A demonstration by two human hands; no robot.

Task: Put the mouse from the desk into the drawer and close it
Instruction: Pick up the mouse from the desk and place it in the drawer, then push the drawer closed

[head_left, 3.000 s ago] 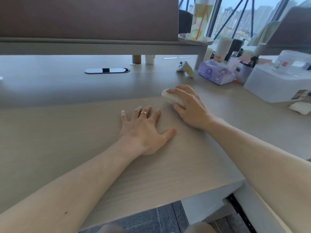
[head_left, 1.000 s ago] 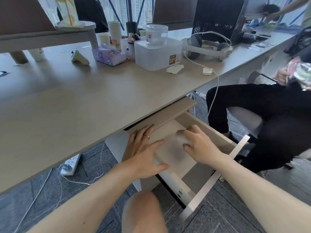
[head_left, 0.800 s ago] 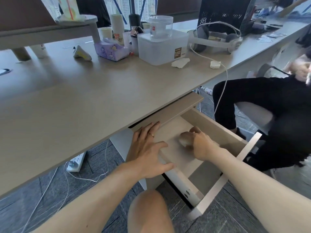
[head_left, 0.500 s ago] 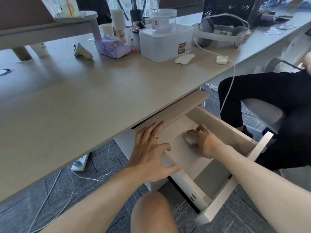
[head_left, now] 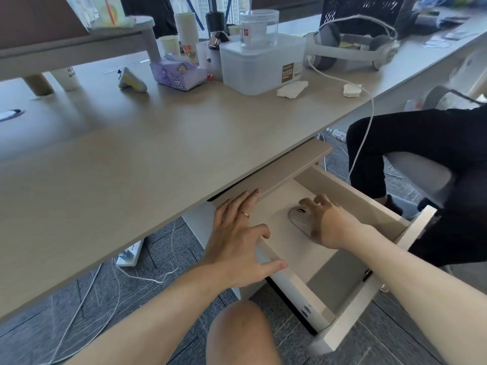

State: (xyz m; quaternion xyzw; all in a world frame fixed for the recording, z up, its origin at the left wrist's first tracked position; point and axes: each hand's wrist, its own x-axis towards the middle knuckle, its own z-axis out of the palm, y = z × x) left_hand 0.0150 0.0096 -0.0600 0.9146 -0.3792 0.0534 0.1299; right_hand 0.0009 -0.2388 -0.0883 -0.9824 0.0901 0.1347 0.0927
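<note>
The pale beige mouse (head_left: 299,219) lies on the bottom of the pulled-out drawer (head_left: 354,306) under the desk (head_left: 131,167). My right hand (head_left: 329,223) is inside the drawer just right of the mouse, fingers spread and curled above it, its palm side still close against the mouse. My left hand (head_left: 237,241) rests flat on the drawer's left wall, fingers apart and pointing toward the desk's underside, thumb along the rim. It holds nothing.
On the desk stand a translucent plastic box (head_left: 261,61), a purple tissue pack (head_left: 176,72) and a headset (head_left: 353,46) with a hanging cable. A seated person's black-clad legs (head_left: 421,143) are beside the drawer's right. My knee (head_left: 239,335) is below it; a power strip (head_left: 130,254) lies on the floor.
My right hand carried the mouse from the desk into the drawer, set it on the bottom and spread its fingers off it. My left hand stayed on the drawer's left wall.
</note>
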